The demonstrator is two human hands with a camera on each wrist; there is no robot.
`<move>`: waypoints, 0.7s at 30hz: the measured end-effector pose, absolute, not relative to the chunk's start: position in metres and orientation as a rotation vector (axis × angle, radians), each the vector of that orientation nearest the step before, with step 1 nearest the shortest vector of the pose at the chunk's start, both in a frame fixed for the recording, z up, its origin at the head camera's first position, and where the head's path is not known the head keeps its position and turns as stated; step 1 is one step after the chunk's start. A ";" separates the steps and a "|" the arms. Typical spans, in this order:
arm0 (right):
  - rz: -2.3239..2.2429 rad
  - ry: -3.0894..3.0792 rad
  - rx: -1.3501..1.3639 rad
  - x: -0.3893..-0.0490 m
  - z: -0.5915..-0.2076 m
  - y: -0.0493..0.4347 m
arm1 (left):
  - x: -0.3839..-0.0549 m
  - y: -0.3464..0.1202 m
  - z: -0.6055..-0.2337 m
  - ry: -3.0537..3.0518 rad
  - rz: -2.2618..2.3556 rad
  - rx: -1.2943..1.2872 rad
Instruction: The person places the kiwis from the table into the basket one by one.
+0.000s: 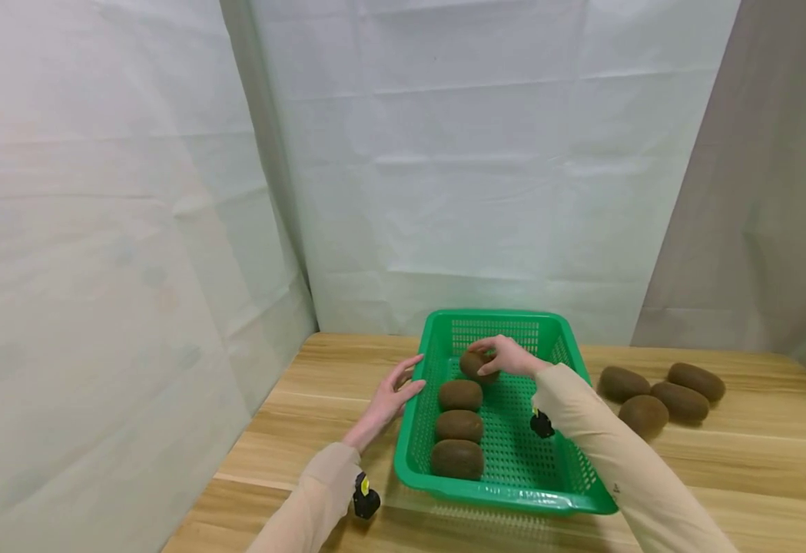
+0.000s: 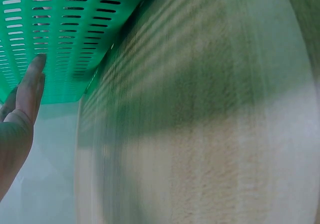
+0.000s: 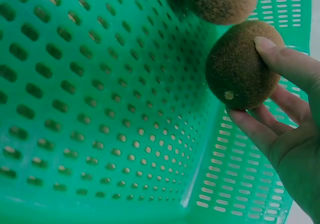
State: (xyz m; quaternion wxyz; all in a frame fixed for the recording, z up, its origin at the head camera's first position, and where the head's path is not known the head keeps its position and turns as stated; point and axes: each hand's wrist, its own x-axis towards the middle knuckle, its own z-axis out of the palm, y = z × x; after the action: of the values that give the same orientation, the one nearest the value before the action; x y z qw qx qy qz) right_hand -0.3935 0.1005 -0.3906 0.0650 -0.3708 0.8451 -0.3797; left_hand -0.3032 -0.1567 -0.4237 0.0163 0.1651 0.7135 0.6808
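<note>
In the head view my right hand [image 1: 511,357] grips a brown fuzzy kiwi [image 1: 475,364] at the far left corner of a green plastic basket [image 1: 562,503]. The right wrist view shows the thumb on one side of that kiwi [image 3: 242,66] and fingertips on the other. Three more kiwis, the nearest of them a kiwi [image 1: 456,459] by the front rim, lie in a column along the basket's left side. Outside the left wall is my left hand [image 1: 392,393], fingers extended with their tips at the rim. From the left wrist, its fingers [image 2: 31,86] lie against the slotted wall [image 2: 65,39].
Several loose kiwis [image 1: 679,402] lie grouped on the wooden table [image 1: 755,476] to the right of the basket. Pale cloth sheets [image 1: 472,192] hang behind the table and on its left side. My right forearm [image 1: 624,453] passes over the basket's right rim.
</note>
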 end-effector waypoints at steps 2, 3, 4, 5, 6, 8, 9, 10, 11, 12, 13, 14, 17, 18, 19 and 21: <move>-1.156 2.550 -1.122 -0.394 -0.395 0.099 | -0.298 -0.156 -0.418 2.212 2.118 0.508; -1.161 2.555 -1.121 -0.394 -0.398 0.098 | -0.296 -0.155 -0.415 2.212 2.115 0.510; -1.166 2.557 -1.122 -0.395 -0.400 0.097 | -0.293 -0.154 -0.413 2.214 2.111 0.514; -1.175 2.556 -1.130 -0.395 -0.402 0.096 | -0.291 -0.153 -0.411 2.206 2.110 0.519; -1.182 2.555 -1.140 -0.395 -0.403 0.095 | -0.290 -0.152 -0.409 2.202 2.107 0.522; -1.186 2.551 -1.165 -0.396 -0.406 0.094 | -0.288 -0.151 -0.408 2.194 2.107 0.529; -1.195 2.539 -1.184 -0.397 -0.407 0.095 | -0.290 -0.152 -0.409 2.191 2.108 0.530; -1.200 2.529 -1.200 -0.397 -0.408 0.095 | -0.291 -0.152 -0.411 2.185 2.111 0.533; -1.205 2.517 -1.213 -0.397 -0.408 0.094 | -0.293 -0.153 -0.414 2.182 2.116 0.533; -1.217 2.498 -1.265 -0.405 -0.415 0.096 | -0.296 -0.153 -0.416 2.183 2.121 0.535; -1.215 2.493 -1.280 -0.406 -0.415 0.096 | -0.298 -0.153 -0.419 2.184 2.126 0.536; -1.217 2.484 -1.284 -0.405 -0.415 0.096 | -0.300 -0.154 -0.421 2.192 2.126 0.539; -1.211 2.482 -1.274 -0.403 -0.413 0.094 | -0.304 -0.153 -0.427 2.212 2.121 0.538; -1.204 2.492 -1.267 -0.402 -0.413 0.094 | -0.305 -0.153 -0.428 2.214 2.122 0.540; -1.188 2.513 -1.214 -0.393 -0.406 0.092 | -0.305 -0.153 -0.428 2.213 2.124 0.542; -1.179 2.532 -1.182 -0.391 -0.405 0.091 | -0.306 -0.152 -0.430 2.206 2.130 0.550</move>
State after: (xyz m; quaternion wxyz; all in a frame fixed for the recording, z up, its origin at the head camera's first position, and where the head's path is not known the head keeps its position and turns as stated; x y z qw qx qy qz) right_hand -0.3914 0.0908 -0.4055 0.0544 -0.3891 0.8337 -0.3880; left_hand -0.3057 -0.1523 -0.4296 0.0131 0.1766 0.7080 0.6836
